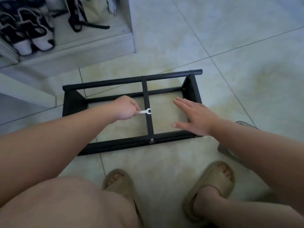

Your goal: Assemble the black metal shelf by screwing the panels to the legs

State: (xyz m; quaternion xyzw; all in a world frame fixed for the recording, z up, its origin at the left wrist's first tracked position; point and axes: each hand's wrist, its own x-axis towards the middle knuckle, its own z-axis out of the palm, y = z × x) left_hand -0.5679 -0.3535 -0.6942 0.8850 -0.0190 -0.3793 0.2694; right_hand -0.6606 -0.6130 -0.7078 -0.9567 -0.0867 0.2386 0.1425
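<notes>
The black metal shelf frame (131,80) lies on the tiled floor in front of me, with a cross bar (147,96) running through its middle. My left hand (125,107) pinches a small flat silver wrench (145,111), whose open jaw sits against the cross bar. My right hand (195,117) hovers flat with spread fingers over the frame's right part, near the right side panel (191,89). A silver bolt (152,140) shows on the near rail where the cross bar meets it.
A white shoe cabinet (92,46) with sandals and black straps stands at the back left. My feet in beige slippers (213,183) are just in front of the frame. A grey object (225,148) lies under my right forearm.
</notes>
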